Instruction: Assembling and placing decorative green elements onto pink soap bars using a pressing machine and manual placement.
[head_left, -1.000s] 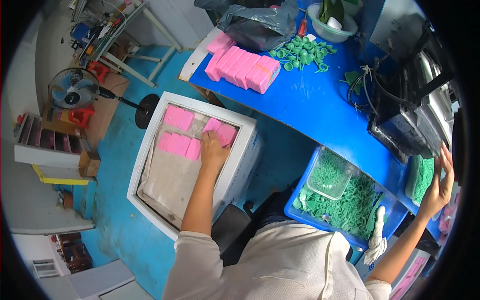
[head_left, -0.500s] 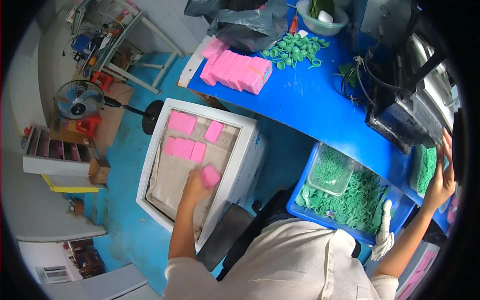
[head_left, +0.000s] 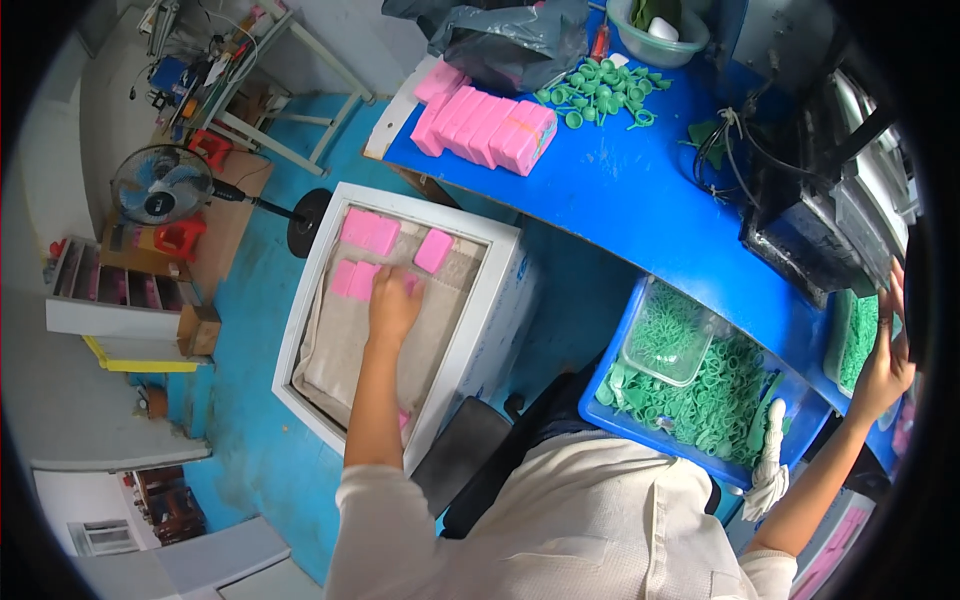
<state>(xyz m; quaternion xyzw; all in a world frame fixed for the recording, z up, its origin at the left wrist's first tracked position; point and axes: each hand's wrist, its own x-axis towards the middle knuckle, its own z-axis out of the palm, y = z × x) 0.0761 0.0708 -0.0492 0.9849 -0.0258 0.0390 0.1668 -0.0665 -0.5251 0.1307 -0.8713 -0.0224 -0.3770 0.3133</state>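
My left hand (head_left: 396, 305) is over the white-framed box (head_left: 505, 262), its fingers bent down onto a pink block (head_left: 412, 284) that they mostly cover. Beside it in the same row sit two more pink blocks (head_left: 352, 279). Farther back lie a pink group (head_left: 370, 232) and a single pink block (head_left: 433, 251). Part of another pink piece (head_left: 403, 418) shows beside my left forearm. At the far right my right hand (head_left: 884, 365) has its fingers stretched upward along the edge of a black and metal machine (head_left: 800, 235); what they touch is hard to make out.
A blue bin (head_left: 600, 400) of green plastic pieces stands before me, holding a clear tub (head_left: 668, 340). On the blue table (head_left: 610, 220) are stacked pink blocks (head_left: 485, 128), green scoop-like pieces (head_left: 605, 92), a dark plastic bag (head_left: 515, 45) and cables. A fan (head_left: 160, 185) stands left.
My left hand has moved away from me, from near the box's middle, where it had a pink block, to the row of blocks. My right hand stays at the machine.
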